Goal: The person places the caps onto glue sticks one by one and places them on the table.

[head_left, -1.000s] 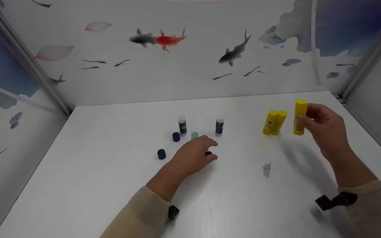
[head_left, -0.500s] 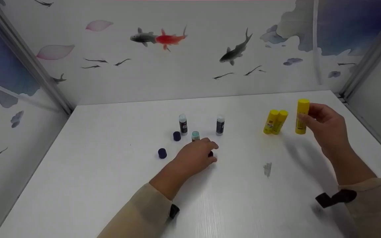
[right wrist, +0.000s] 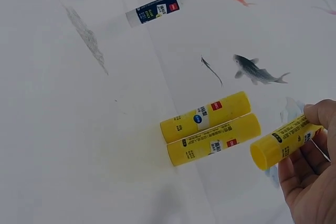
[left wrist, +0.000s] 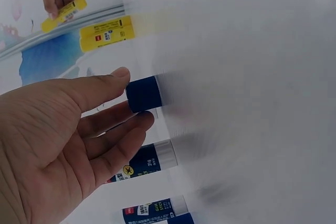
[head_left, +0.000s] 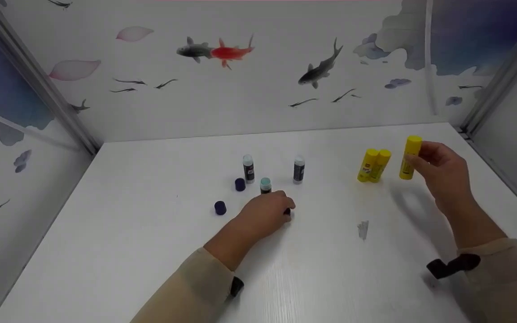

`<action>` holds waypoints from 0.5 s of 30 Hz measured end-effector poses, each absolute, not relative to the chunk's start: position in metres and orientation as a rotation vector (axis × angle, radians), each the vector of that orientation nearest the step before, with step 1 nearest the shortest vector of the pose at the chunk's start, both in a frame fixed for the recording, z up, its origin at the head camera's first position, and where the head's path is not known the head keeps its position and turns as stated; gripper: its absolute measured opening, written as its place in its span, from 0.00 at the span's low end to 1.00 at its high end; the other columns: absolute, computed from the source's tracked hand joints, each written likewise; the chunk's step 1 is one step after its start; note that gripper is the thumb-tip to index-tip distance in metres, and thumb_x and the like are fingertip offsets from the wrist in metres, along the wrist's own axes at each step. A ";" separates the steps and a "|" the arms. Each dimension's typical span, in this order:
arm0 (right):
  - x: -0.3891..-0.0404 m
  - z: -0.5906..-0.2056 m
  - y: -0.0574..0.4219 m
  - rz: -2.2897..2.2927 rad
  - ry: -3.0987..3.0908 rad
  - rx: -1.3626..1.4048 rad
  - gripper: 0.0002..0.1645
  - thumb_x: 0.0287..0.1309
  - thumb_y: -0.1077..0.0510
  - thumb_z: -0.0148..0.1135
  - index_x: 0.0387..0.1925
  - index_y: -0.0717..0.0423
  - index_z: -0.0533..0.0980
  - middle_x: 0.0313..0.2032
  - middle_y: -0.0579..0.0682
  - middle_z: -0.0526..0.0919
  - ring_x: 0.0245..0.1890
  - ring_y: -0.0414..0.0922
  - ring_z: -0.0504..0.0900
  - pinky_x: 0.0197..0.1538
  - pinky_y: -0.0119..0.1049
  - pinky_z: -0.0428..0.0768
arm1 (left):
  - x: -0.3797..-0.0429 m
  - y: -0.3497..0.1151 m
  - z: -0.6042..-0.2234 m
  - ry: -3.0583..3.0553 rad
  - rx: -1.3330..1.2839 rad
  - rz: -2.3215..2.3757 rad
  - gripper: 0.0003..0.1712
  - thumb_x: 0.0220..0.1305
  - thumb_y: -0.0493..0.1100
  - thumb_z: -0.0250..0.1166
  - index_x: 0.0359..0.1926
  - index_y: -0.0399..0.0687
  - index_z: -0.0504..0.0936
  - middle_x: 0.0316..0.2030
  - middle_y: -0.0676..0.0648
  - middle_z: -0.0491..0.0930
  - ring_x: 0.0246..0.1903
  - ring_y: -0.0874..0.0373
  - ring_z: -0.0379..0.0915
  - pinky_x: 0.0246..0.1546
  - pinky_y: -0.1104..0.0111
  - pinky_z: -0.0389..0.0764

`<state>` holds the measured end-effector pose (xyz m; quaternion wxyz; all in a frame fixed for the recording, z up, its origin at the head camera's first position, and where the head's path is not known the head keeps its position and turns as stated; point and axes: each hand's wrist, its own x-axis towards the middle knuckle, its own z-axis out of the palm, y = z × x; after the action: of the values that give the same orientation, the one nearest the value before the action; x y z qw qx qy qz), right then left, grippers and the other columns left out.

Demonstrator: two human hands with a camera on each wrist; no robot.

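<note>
In the head view my left hand (head_left: pixel 263 215) pinches a dark blue glue stick cap (left wrist: pixel 144 94) close over the table, thumb on one side and fingers on the other. Just beyond that hand stands an uncapped glue stick (head_left: pixel 265 184), its lower part hidden by the hand. My right hand (head_left: pixel 447 172) holds a yellow glue stick (head_left: pixel 410 158), slightly tilted, above the table at the right. Left of it two yellow glue sticks (right wrist: pixel 207 118) stand side by side, also visible in the right wrist view.
Two more uncapped glue sticks, one at the left (head_left: pixel 248 169) and one farther right (head_left: pixel 299 170), stand upright. Two loose blue caps, one nearer (head_left: pixel 220 208) and one farther (head_left: pixel 239 184), sit left of them. A grey smudge (head_left: pixel 363 229) marks the white table. Printed panels enclose it.
My left thumb and fingers have come together on the blue cap. The yellow glue stick in my right hand has tilted a little and its lower end has risen slightly.
</note>
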<state>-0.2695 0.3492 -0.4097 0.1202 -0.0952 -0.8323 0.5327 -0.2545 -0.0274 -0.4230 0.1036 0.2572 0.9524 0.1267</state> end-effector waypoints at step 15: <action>-0.288 -0.429 0.355 1.604 -2.503 -0.370 0.33 0.67 0.38 0.66 0.66 0.46 0.70 0.56 0.37 0.75 0.57 0.38 0.75 0.53 0.14 0.77 | -0.255 -0.027 -0.422 2.784 0.736 0.338 0.14 0.75 0.40 0.63 0.58 0.49 0.87 0.55 0.49 0.84 0.58 0.56 0.82 0.60 0.65 0.83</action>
<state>-0.2882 0.3555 -0.4295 0.0728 -0.1232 -0.8332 0.5342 -0.2553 -0.0268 -0.4224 0.1209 0.2520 0.9531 0.1157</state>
